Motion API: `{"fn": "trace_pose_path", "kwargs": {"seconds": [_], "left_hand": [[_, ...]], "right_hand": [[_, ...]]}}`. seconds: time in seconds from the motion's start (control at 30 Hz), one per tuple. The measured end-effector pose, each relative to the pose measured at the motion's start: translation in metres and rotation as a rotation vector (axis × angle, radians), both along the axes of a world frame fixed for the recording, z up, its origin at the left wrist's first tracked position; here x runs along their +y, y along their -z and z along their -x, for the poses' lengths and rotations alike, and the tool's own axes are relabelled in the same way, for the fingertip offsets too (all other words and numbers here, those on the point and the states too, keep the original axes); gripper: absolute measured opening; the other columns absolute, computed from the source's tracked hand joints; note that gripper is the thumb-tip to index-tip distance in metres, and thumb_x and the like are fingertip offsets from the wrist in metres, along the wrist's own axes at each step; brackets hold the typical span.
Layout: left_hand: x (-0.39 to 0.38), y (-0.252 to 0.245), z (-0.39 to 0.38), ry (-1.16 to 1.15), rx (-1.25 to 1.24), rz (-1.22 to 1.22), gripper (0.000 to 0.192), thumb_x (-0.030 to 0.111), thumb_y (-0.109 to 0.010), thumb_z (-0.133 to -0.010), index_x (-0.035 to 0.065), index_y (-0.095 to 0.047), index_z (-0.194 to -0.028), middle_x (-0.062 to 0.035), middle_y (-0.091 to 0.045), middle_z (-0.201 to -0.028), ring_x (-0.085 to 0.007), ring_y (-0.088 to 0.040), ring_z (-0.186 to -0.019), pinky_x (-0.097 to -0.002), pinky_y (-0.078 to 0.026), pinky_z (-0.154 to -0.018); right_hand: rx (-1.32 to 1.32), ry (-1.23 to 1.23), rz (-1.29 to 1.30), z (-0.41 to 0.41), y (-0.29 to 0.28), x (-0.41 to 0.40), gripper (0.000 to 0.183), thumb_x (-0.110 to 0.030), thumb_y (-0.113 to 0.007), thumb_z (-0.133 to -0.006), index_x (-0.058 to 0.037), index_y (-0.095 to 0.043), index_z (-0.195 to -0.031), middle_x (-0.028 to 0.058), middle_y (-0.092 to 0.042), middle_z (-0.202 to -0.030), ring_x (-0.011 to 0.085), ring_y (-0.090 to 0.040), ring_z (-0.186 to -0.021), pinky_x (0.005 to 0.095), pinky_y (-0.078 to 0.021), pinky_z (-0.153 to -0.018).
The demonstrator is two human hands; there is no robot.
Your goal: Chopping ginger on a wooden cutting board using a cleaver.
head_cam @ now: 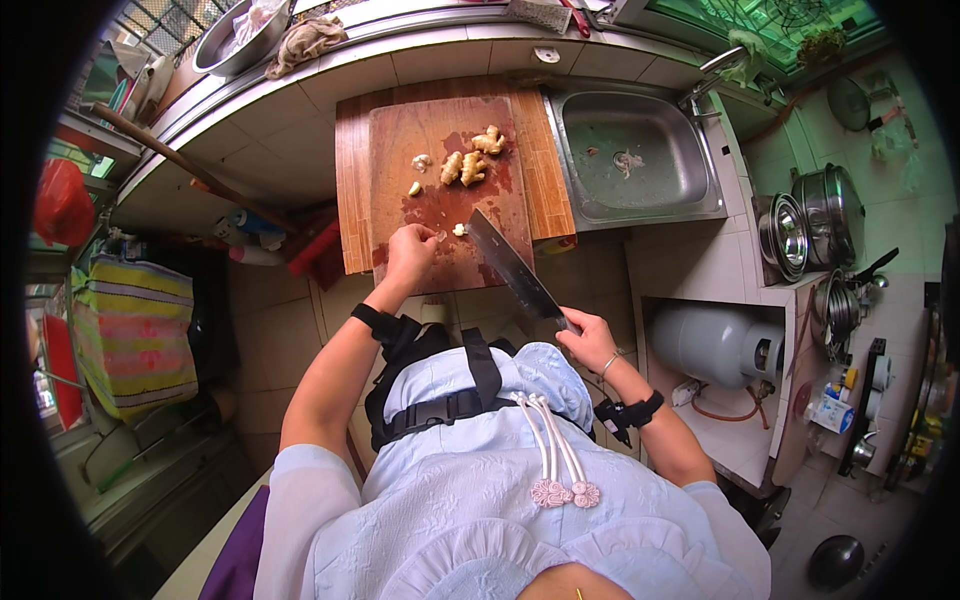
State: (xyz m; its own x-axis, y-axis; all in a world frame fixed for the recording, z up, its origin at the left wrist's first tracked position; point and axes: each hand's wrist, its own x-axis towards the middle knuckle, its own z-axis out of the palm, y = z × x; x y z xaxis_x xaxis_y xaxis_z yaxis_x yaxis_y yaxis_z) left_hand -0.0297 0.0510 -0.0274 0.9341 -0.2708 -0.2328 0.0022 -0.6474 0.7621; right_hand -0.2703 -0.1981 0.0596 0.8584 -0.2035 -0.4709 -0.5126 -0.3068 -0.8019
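My right hand is closed around the handle of a dark-bladed kitchen cleaver, whose tip lies over the right part of a wet wooden cutting board. Close to that tip sits a small pale piece of garlic. My left hand is over the board's front left, thumb and forefinger together at a thin, translucent scrap, perhaps garlic skin. Farther back lie a garlic clove, a garlic piece with skin and several ginger roots.
A steel sink with scraps at its drain adjoins the wooden counter on the right. Below it stands a grey gas cylinder. A wooden stick slants at the left. Steel pots stand at the far right.
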Motion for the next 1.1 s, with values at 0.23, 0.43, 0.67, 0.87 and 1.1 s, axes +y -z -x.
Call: {"fn": "trace_pose_path", "kwargs": {"seconds": [0.23, 0.43, 0.67, 0.87, 1.1], "left_hand": [[-0.012, -0.044, -0.068, -0.071, -0.1, 0.037, 0.027, 0.018, -0.068, -0.077, 0.0038, -0.07, -0.1, -0.022, -0.068, -0.091, -0.0313, -0.067, -0.09, -0.0373, -0.053, -0.078], [-0.014, -0.041, -0.087, -0.044, -0.107, -0.032, 0.038, 0.023, -0.073, -0.075, 0.0141, -0.07, -0.112, -0.027, -0.05, -0.133, -0.033, -0.051, -0.124, -0.0364, -0.04, -0.104], [-0.02, -0.047, -0.053, -0.004, 0.027, 0.03, 0.016, 0.01, -0.065, -0.08, 0.0034, -0.072, -0.093, -0.0188, -0.069, -0.089, -0.0271, -0.068, -0.081, -0.0341, -0.053, -0.073], [-0.017, -0.041, -0.044, -0.013, -0.164, 0.075, 0.012, 0.003, -0.06, -0.081, -0.0006, -0.069, -0.089, -0.0167, -0.069, -0.08, -0.0235, -0.067, -0.07, -0.0336, -0.053, -0.067], [0.018, -0.035, -0.055, -0.023, -0.153, 0.182, 0.015, 0.007, -0.067, -0.083, -0.0019, -0.069, -0.094, -0.011, -0.068, -0.073, -0.0158, -0.064, -0.064, -0.0294, -0.051, -0.06]], "right_hand": [[-0.004, 0.141, -0.09, 0.008, 0.001, -0.012, 0.044, -0.009, -0.061, -0.077, -0.0036, -0.063, -0.12, 0.0003, -0.063, -0.073, 0.0062, -0.053, -0.056, 0.0233, -0.0466, -0.055], [0.003, 0.158, -0.087, 0.009, -0.002, -0.007, 0.044, -0.009, -0.061, -0.077, -0.0027, -0.063, -0.12, -0.0005, -0.061, -0.071, 0.0054, -0.053, -0.055, 0.0223, -0.0457, -0.054], [-0.032, 0.154, 0.013, 0.008, 0.005, -0.008, 0.045, -0.011, -0.061, -0.075, -0.0016, -0.062, -0.12, 0.0091, -0.069, -0.082, 0.0126, -0.063, -0.072, 0.0273, -0.0509, -0.071], [-0.052, 0.073, 0.148, -0.005, 0.004, -0.01, 0.045, -0.012, -0.059, -0.075, -0.0039, -0.062, -0.119, 0.0174, -0.068, -0.084, 0.0207, -0.067, -0.075, 0.0302, -0.0517, -0.073], [-0.061, -0.032, 0.248, -0.013, -0.013, -0.009, 0.045, -0.014, -0.058, -0.075, -0.0095, -0.063, -0.12, 0.0201, -0.066, -0.085, 0.0292, -0.067, -0.075, 0.0339, -0.052, -0.072]]}}
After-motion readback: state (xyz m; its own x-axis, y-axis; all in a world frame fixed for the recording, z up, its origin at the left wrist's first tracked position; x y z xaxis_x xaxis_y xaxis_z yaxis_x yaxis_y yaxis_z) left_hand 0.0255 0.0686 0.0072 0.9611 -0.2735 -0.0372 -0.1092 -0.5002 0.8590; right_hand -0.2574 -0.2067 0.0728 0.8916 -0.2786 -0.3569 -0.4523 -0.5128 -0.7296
